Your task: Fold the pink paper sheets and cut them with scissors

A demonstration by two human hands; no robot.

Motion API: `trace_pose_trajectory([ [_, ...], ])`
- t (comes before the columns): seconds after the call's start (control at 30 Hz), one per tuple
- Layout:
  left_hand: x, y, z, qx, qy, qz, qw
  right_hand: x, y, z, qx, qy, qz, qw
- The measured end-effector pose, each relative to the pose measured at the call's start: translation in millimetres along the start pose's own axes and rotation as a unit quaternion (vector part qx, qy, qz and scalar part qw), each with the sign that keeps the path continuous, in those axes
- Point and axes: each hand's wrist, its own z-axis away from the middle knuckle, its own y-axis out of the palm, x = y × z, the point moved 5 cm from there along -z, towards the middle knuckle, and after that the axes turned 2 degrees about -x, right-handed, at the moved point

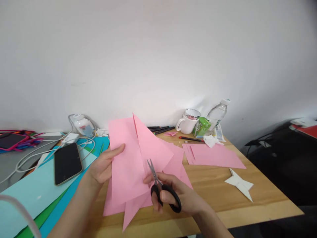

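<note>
My left hand grips the left edge of a raised pink sheet, thumb on its front. A slit runs down from the sheet's top, and the part right of it folds over to the right. In my right hand are black-handled scissors, fingers around the handles, blades slightly apart and pointing up in front of the paper. My right fingertips touch the sheet near the slit's lower end. More pink paper lies beneath on the wooden table.
Right: pink sheets, a folded white paper star. Back: a white mug, a green box, a water bottle, pens. Left: a phone, white cables, blue paper, a small bottle.
</note>
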Motion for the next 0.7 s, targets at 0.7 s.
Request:
trace_pose_trajectory([
  [0.7,-10,-8.6,12,-0.047,0.041,-0.009,0.998,-13,15,-3,0.052,0.057,0.027,0.997],
])
